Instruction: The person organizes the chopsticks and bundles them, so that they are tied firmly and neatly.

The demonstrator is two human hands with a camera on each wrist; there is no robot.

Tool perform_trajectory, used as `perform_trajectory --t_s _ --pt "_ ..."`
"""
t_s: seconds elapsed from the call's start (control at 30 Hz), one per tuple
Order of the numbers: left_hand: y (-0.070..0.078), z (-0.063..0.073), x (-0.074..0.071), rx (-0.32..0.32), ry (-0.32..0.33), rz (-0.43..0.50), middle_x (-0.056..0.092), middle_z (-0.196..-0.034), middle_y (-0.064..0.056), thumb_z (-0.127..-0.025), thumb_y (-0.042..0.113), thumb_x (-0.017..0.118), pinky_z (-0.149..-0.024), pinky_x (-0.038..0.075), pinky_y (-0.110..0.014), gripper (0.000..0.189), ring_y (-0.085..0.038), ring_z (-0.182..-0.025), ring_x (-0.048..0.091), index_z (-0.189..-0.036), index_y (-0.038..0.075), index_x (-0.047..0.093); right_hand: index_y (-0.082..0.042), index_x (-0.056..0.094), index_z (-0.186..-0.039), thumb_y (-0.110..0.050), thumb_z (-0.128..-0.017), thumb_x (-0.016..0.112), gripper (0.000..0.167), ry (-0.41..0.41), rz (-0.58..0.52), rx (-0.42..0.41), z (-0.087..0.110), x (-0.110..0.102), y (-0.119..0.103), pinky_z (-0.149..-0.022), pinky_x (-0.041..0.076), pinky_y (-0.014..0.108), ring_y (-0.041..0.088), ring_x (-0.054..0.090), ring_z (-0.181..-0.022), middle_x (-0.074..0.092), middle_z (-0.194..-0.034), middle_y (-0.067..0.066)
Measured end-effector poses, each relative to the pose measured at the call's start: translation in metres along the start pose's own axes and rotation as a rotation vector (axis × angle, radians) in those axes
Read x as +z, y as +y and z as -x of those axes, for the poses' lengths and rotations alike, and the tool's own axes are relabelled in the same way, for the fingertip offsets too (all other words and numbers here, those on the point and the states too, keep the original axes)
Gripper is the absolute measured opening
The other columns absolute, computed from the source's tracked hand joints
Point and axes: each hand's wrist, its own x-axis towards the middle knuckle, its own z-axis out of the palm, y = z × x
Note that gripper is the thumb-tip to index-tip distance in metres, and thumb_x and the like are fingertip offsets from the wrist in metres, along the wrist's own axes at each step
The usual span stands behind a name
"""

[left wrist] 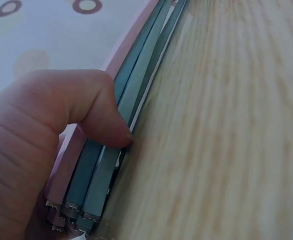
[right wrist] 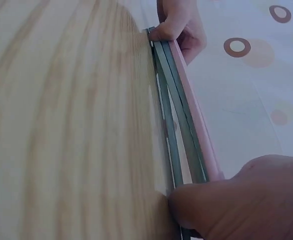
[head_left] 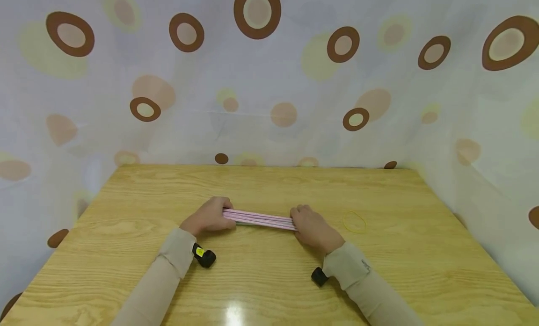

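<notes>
A bundle of long, thin, stiff-looking strips (head_left: 258, 219), pink and grey-green, is held crosswise between both hands just above or on the table. My left hand (head_left: 209, 215) grips its left end, and the left wrist view shows the thumb (left wrist: 104, 112) bent over pink and green strips (left wrist: 129, 95) with small notched ends. At the other end my right hand (head_left: 313, 228) grips the bundle, its thumb (right wrist: 191, 202) across the strips (right wrist: 179, 105). Narrow gaps show between some green strips. The fingers behind the bundle are mostly hidden.
On the wooden table (head_left: 252, 279), a thin yellow rubber band (head_left: 354, 222) lies to the right of my right hand. A pale cloth (head_left: 269, 83) with brown rings hangs behind the table and along its sides. Small black devices (head_left: 205, 258) sit at both wrists.
</notes>
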Motion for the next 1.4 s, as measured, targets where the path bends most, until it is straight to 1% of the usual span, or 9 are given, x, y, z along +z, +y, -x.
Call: perform_trajectory --t_s 0.23,0.4,0.5,0.6,0.73,0.9,1.13,1.27,1.4 --pt "0.000 0.000 -0.001 -0.023 -0.031 -0.007 0.057 -0.078 -0.004 -0.071 0.011 0.068 -0.058 0.041 -0.028 0.015 -0.014 -0.064 0.048 -0.085 0.007 0.064 -0.006 0.053 -0.095 -0.004 -0.084 0.070 0.020 0.030 -0.008 -0.051 0.001 0.001 0.004 -0.072 0.048 0.038 0.022 0.054 -0.083 0.058 -0.090 0.007" --pt "0.001 -0.002 -0.002 -0.012 -0.052 -0.033 0.055 -0.074 -0.003 -0.073 0.011 0.066 -0.056 0.039 -0.027 0.011 -0.013 -0.060 0.046 -0.083 0.008 0.064 -0.006 0.053 -0.098 -0.006 -0.082 0.070 0.023 0.009 -0.023 -0.052 0.000 -0.001 0.009 -0.072 0.047 0.037 0.020 0.054 -0.082 0.058 -0.089 0.006" --pt "0.004 -0.003 -0.003 0.004 -0.065 -0.064 0.054 -0.073 -0.003 -0.071 0.011 0.066 -0.056 0.039 -0.027 0.012 -0.013 -0.061 0.045 -0.082 0.008 0.063 -0.007 0.053 -0.095 -0.004 -0.083 0.067 0.019 0.017 -0.083 -0.073 -0.002 0.001 0.013 -0.067 0.045 0.033 0.016 0.051 -0.073 0.057 -0.083 0.003" --pt "0.008 -0.003 -0.005 0.016 -0.072 -0.101 0.053 -0.071 -0.002 -0.071 0.011 0.066 -0.056 0.038 -0.026 0.010 -0.012 -0.060 0.044 -0.079 0.008 0.062 -0.009 0.053 -0.095 -0.001 -0.085 0.062 0.015 0.038 -0.193 -0.089 -0.004 0.004 0.018 -0.063 0.040 0.029 0.012 0.045 -0.067 0.056 -0.079 0.000" --pt "0.011 -0.003 -0.007 0.040 -0.056 -0.164 0.050 -0.065 0.001 -0.071 0.011 0.067 -0.054 0.036 -0.025 0.005 -0.011 -0.057 0.042 -0.074 0.010 0.062 -0.010 0.053 -0.099 0.001 -0.088 0.058 0.016 0.049 -0.322 -0.105 -0.007 0.008 0.026 -0.062 0.038 0.027 0.011 0.042 -0.066 0.057 -0.080 -0.001" --pt "0.010 0.000 -0.007 0.061 -0.035 -0.205 0.050 -0.063 0.003 -0.070 0.011 0.067 -0.055 0.035 -0.024 0.005 -0.010 -0.056 0.042 -0.072 0.013 0.062 -0.012 0.055 -0.100 -0.003 -0.091 0.058 0.013 0.038 -0.366 -0.125 -0.008 0.012 0.028 -0.062 0.041 0.025 0.009 0.044 -0.063 0.062 -0.083 0.001" --pt "0.012 -0.002 -0.006 0.071 -0.064 -0.168 0.050 -0.062 0.004 -0.067 0.012 0.069 -0.054 0.035 -0.024 0.007 -0.009 -0.056 0.041 -0.072 0.013 0.065 -0.012 0.057 -0.096 -0.007 -0.093 0.061 0.008 0.033 -0.445 -0.145 -0.007 0.007 0.030 -0.064 0.043 0.024 0.007 0.047 -0.065 0.063 -0.082 0.001" --pt "0.014 -0.001 -0.006 0.079 -0.053 -0.219 0.051 -0.064 0.004 -0.069 0.016 0.072 -0.056 0.035 -0.025 0.009 -0.010 -0.058 0.042 -0.072 0.013 0.063 -0.012 0.057 -0.097 -0.008 -0.094 0.061 0.006 0.008 -0.471 -0.154 -0.007 0.003 0.031 -0.066 0.044 0.024 0.007 0.048 -0.067 0.064 -0.085 0.001" --pt "0.014 -0.001 -0.006 0.088 -0.045 -0.250 0.051 -0.063 0.005 -0.070 0.019 0.072 -0.055 0.035 -0.025 0.010 -0.010 -0.058 0.041 -0.070 0.014 0.064 -0.012 0.057 -0.094 -0.006 -0.092 0.063 0.008 0.012 -0.473 -0.154 -0.008 0.003 0.031 -0.065 0.043 0.024 0.007 0.047 -0.067 0.063 -0.084 0.000"
